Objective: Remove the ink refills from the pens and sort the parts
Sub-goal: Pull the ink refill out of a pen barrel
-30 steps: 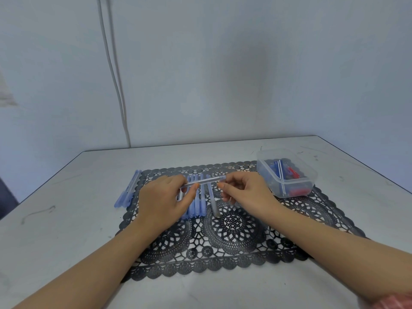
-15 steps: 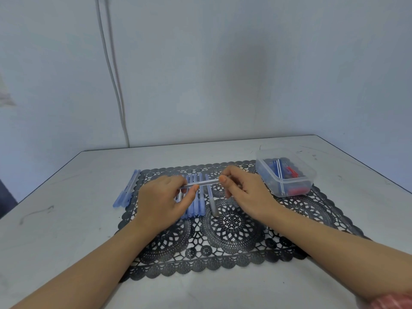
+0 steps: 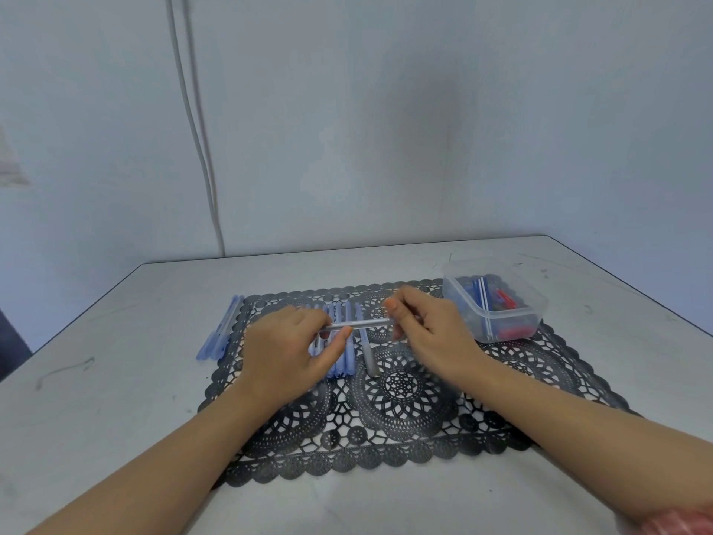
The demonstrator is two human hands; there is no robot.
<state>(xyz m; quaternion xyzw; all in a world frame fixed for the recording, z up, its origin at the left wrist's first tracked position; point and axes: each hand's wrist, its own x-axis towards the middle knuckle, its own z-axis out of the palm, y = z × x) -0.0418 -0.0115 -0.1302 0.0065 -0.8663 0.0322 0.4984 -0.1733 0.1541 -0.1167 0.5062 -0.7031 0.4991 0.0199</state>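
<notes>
- While poised just above the lace mat (image 3: pixel 405 430), held one slim pen (image 3: pixel 359 324) level, crosswise to the row lying beneath it.
- Gripped its left end with the left hand (image 3: pixel 285 353), thumb and curled fingers closed round the smooth, translucent grey barrel.
- Pinched its right end with the right hand (image 3: pixel 432 334), thumb tip and forefinger pressed together on the tip; possibly on a cap or end plug, though too blurred to say which.
- Saw a row of pale blue pens (image 3: pixel 344 364) on the mat below the hands, thin plastic sticks side by side and touching, partly hidden by the left hand.
- Saw one grey tube (image 3: pixel 369 357) just right of that row, lying the same way on the mat.
- Noted a small bundle of blue barrels (image 3: pixel 222 334) at the mat's left edge, resting mostly on the bare table (image 3: pixel 115 380).
- Found a clear plastic tub (image 3: pixel 542 308), rectangular with rounded corners, on the mat's far right corner, with small blue and red parts and a thin white stick inside.
- Noted the mat's black openwork rosettes and scalloped border against the table's smooth, scuffed grey-white top.
</notes>
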